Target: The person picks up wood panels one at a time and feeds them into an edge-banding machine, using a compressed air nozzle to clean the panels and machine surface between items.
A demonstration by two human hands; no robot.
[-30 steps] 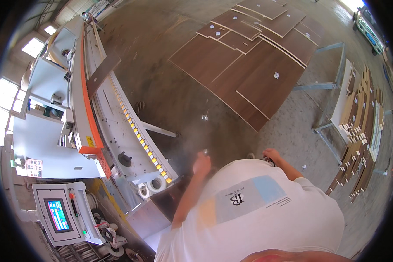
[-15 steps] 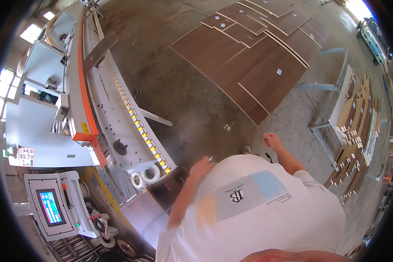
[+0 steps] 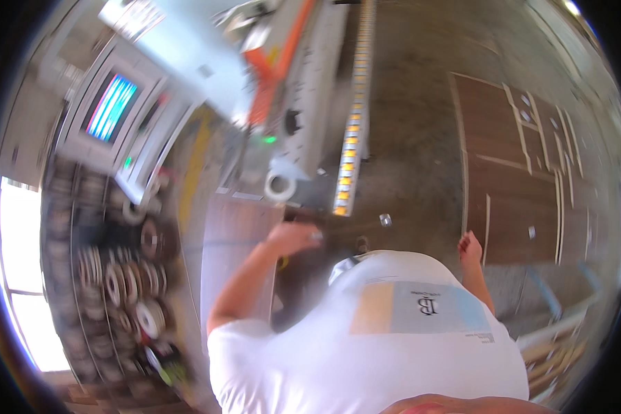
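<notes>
My left hand (image 3: 293,239) hangs in the air over the edge of a smooth, pale, box-like surface (image 3: 231,234), a little below a white roll (image 3: 280,186) at the end of a long machine (image 3: 309,131). Its fingers are smeared by motion, with a small bright spot, possibly a ring, near them. My right hand (image 3: 470,247) hangs away from my body, fingers curled in and nothing visible in them. It overlaps the near edge of the brown panels (image 3: 507,214) in the picture; I cannot see it touching them.
A strip of yellow and white rollers (image 3: 350,148) edges the machine, beside its orange rail (image 3: 259,103). At the left are a control panel with a lit screen (image 3: 110,107) and racks of rolls (image 3: 117,283). Boards (image 3: 555,355) lie at lower right.
My view has turned left: the machine and brown panels now sit further right, and the roll racks show more fully. Both hands stay out at my sides, the left reaching over the pale surface.
</notes>
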